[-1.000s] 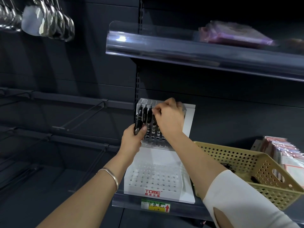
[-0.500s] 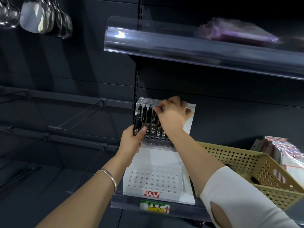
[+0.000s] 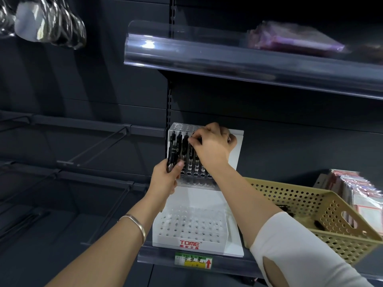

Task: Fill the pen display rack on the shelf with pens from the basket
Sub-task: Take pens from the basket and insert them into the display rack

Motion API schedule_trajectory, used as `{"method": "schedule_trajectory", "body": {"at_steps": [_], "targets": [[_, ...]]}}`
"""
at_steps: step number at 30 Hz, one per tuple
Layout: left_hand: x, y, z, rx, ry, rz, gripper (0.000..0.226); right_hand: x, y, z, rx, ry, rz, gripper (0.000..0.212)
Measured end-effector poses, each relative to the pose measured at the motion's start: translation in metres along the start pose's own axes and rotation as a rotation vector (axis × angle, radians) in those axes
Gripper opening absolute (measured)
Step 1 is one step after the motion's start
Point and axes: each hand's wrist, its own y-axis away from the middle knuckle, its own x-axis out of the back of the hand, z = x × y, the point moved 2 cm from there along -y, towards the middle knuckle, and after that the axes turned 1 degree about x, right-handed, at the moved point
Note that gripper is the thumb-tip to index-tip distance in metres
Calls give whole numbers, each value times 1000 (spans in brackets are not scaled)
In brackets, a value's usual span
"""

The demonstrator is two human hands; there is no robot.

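Stocking the white plastic pen rack [image 3: 238, 148]!
The right hand [image 3: 211, 146] pinched 1 glossy black pen [image 3: 191, 151] in its top tier; the left hand [image 3: 165, 180] gripped spare pens [image 3: 172, 159] at its left edge; a perforated tan basket [image 3: 310, 206] sat to its right.

Left arm: bare from the frame edge to the left hand [image 3: 164, 183]. A thin, smooth metal bangle [image 3: 137, 221] circled the wrist, pale silver-gold in tone. Right arm: a white, close-fitting sleeve [image 3: 294, 251] covered the upper forearm and ended in a curved hem. An oval cut-out [image 3: 271, 273] showed near the elbow. The right hand [image 3: 211, 147] was bare apart from a small ring [image 3: 226, 134] on one finger, detail too small to read.
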Motion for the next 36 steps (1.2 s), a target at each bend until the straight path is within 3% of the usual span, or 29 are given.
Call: {"method": "schedule_trajectory", "body": {"at_steps": [8, 11, 13, 16, 18, 23, 29, 36], "targets": [[-2, 6, 3, 56, 35, -28, 21, 3, 12, 3, -19, -65, 169, 31], [-2, 7, 5, 73, 81, -5, 31, 15, 24, 5, -68, -84, 304, 17], [-3, 8, 6, 74, 105, -12, 21, 20, 31, 5, -48, -153, 222, 16], [-7, 10, 8, 55, 81, -35, 23, 17, 46, -3, 29, -407, -198, 22], [-8, 14, 9, 29, 36, -52, 26, 11, 54, -8, 9, -506, -338, 26], [-8, 23, 16, -38, -146, -141, 28, 4, 58, -8, -173, -726, -355, 10], [-3, 31, 18, 13, -124, -168, 9, 26, 49, -4, -328, -903, -220, 13], [0, 32, 10, 40, -133, -170, 16, 30, 55, -3, -367, -1005, -290, 17]]}}
